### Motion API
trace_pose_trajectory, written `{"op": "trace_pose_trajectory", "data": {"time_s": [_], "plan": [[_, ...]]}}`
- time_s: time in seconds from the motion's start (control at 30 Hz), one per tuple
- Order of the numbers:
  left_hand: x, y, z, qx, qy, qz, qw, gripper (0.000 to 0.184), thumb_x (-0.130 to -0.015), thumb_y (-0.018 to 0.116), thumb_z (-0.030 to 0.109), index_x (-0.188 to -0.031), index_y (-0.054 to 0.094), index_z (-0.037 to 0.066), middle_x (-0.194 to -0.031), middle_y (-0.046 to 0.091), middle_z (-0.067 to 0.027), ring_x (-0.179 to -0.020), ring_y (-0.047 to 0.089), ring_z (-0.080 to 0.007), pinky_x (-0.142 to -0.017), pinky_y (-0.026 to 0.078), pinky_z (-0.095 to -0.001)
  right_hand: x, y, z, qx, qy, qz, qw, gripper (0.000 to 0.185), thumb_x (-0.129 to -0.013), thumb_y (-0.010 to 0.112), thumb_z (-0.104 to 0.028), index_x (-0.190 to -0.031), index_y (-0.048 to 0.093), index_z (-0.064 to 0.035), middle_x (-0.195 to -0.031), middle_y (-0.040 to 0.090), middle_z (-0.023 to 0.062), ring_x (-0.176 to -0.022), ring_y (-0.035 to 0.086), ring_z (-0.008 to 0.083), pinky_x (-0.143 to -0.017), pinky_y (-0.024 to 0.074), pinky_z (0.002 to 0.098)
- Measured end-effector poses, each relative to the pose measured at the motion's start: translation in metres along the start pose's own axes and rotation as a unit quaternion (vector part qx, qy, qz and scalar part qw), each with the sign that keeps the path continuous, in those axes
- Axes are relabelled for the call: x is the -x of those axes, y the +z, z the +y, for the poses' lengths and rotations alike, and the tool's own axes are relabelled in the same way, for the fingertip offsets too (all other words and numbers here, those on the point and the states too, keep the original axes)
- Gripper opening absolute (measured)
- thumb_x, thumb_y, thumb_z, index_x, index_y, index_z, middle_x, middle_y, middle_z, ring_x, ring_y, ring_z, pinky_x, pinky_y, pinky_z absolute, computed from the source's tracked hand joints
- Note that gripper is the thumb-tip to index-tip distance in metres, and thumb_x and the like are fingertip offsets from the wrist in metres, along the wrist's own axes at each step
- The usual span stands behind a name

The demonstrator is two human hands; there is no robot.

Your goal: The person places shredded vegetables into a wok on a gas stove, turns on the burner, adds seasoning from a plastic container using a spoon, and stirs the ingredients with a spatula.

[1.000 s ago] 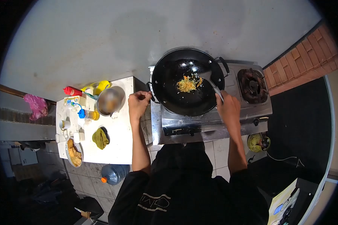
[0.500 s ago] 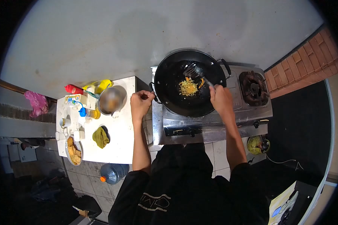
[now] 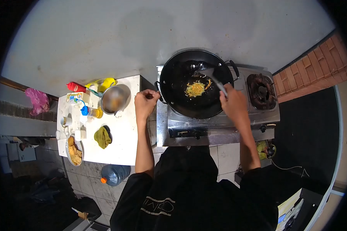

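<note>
A black wok (image 3: 196, 109) sits on the left side of the metal stove. My left hand (image 3: 145, 103) is at its left edge, fingers pinched on the left loop handle. My right hand (image 3: 234, 103) grips the grey handle of a spatula (image 3: 216, 79) over the wok's right side. The spatula's blade is tilted above the dark, oily wok bottom, at the far side of the food. A small heap of shredded yellow and orange food (image 3: 195, 89) lies in the middle, with a few strands apart to its right.
To the right is a bare burner (image 3: 261, 91). A white table (image 3: 121, 150) at left holds a metal bowl (image 3: 114, 101), a green cloth (image 3: 102, 137), a red bottle (image 3: 76, 87), an oil bottle (image 3: 91, 111) and a plate of fried food (image 3: 74, 152). A water jug (image 3: 115, 175) lies below.
My right hand has shifted right and a little down with the spatula. The blade has lifted off the food and turned. My left hand stays at the wok handle.
</note>
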State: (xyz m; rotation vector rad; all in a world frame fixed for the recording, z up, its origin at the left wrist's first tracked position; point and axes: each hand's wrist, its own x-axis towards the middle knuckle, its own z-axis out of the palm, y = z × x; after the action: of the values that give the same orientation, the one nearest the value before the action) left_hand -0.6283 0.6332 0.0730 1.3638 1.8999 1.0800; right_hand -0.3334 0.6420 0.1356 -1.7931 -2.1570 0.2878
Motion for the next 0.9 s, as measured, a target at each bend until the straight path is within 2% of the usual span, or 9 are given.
{"op": "trace_pose_trajectory", "data": {"time_s": [0.07,0.13,0.43,0.53,0.6,0.67,0.73,0.87,0.9], "plan": [[0.001,0.001,-0.001,0.003,0.017,0.009,1.000,0.020,-0.074,0.072,0.015,-0.071,0.065,-0.003,-0.060,0.063,-0.0074,-0.054,0.058,-0.0118,-0.056,0.047,-0.0257,-0.004,-0.010,0.009,-0.050,0.000,0.054,0.997,0.019,-0.085,0.059,-0.013,-0.090,0.056,0.0055,-0.070,0.061,0.0250,-0.071,0.062,0.0424,-0.063,0.0480,0.0500],[0.000,0.003,-0.002,0.006,0.036,0.018,0.999,0.020,-0.074,0.072,0.015,-0.070,0.065,-0.003,-0.059,0.063,-0.0074,-0.053,0.058,-0.0118,-0.056,0.047,-0.0256,-0.007,-0.021,0.010,-0.072,0.014,0.043,0.996,0.017,-0.084,0.059,-0.010,-0.089,0.055,0.0056,-0.071,0.061,0.0255,-0.071,0.061,0.0437,-0.064,0.0475,0.0503],[0.005,0.004,0.000,-0.008,0.013,0.031,0.999,0.022,-0.077,0.072,0.019,-0.072,0.066,-0.002,-0.056,0.061,-0.0072,-0.052,0.057,-0.0121,-0.054,0.045,-0.0270,-0.032,-0.011,0.016,0.024,-0.035,0.158,0.986,0.020,-0.083,0.063,-0.012,-0.075,0.059,0.0066,-0.067,0.060,0.0247,-0.066,0.060,0.0435,-0.059,0.0456,0.0480],[0.008,0.009,-0.004,-0.009,0.018,0.052,0.998,0.023,-0.078,0.071,0.021,-0.073,0.066,-0.001,-0.056,0.061,-0.0074,-0.051,0.057,-0.0136,-0.054,0.044,-0.0275,-0.042,-0.011,0.016,-0.013,-0.036,0.192,0.981,0.021,-0.081,0.066,-0.015,-0.077,0.063,0.0053,-0.064,0.059,0.0235,-0.062,0.061,0.0403,-0.057,0.0459,0.0440],[0.009,0.012,-0.004,0.005,-0.003,0.055,0.998,0.024,-0.079,0.071,0.022,-0.074,0.067,-0.001,-0.057,0.061,-0.0078,-0.051,0.058,-0.0150,-0.054,0.044,-0.0280,-0.052,-0.006,0.020,-0.134,-0.053,0.239,0.960,0.021,-0.079,0.069,-0.017,-0.084,0.066,0.0030,-0.061,0.059,0.0214,-0.058,0.061,0.0366,-0.056,0.0465,0.0394],[0.013,0.013,0.000,-0.013,-0.008,0.069,0.998,0.025,-0.079,0.071,0.023,-0.075,0.066,-0.002,-0.059,0.062,-0.0089,-0.053,0.059,-0.0170,-0.054,0.045,-0.0294,-0.060,-0.007,0.018,-0.159,-0.052,0.233,0.958,0.020,-0.079,0.069,-0.017,-0.086,0.067,0.0019,-0.062,0.060,0.0203,-0.057,0.061,0.0355,-0.056,0.0467,0.0381],[0.018,0.016,0.002,-0.016,-0.009,0.086,0.996,0.028,-0.078,0.072,0.025,-0.078,0.066,-0.002,-0.059,0.061,-0.0104,-0.054,0.060,-0.0193,-0.055,0.046,-0.0308,-0.066,-0.006,0.018,-0.185,-0.050,0.227,0.955,0.020,-0.079,0.068,-0.018,-0.088,0.067,0.0008,-0.062,0.061,0.0193,-0.057,0.061,0.0344,-0.056,0.0469,0.0367],[0.030,0.022,-0.002,-0.035,0.016,0.124,0.992,0.033,-0.078,0.072,0.027,-0.091,0.068,-0.003,-0.063,0.062,-0.0120,-0.057,0.061,-0.0225,-0.056,0.047,-0.0320,-0.071,-0.015,0.015,-0.163,-0.128,0.256,0.944,0.017,-0.082,0.064,-0.018,-0.082,0.066,-0.0007,-0.062,0.060,0.0177,-0.058,0.061,0.0346,-0.056,0.0464,0.0375],[0.036,0.017,0.012,-0.041,-0.020,0.103,0.994,0.036,-0.081,0.070,0.027,-0.097,0.067,-0.005,-0.077,0.068,-0.0178,-0.071,0.067,-0.0227,-0.068,0.051,-0.0305,-0.071,-0.021,0.014,-0.157,-0.119,0.254,0.947,0.018,-0.083,0.062,-0.018,-0.080,0.065,-0.0012,-0.062,0.060,0.0175,-0.059,0.060,0.0352,-0.056,0.0461,0.0388]]}}
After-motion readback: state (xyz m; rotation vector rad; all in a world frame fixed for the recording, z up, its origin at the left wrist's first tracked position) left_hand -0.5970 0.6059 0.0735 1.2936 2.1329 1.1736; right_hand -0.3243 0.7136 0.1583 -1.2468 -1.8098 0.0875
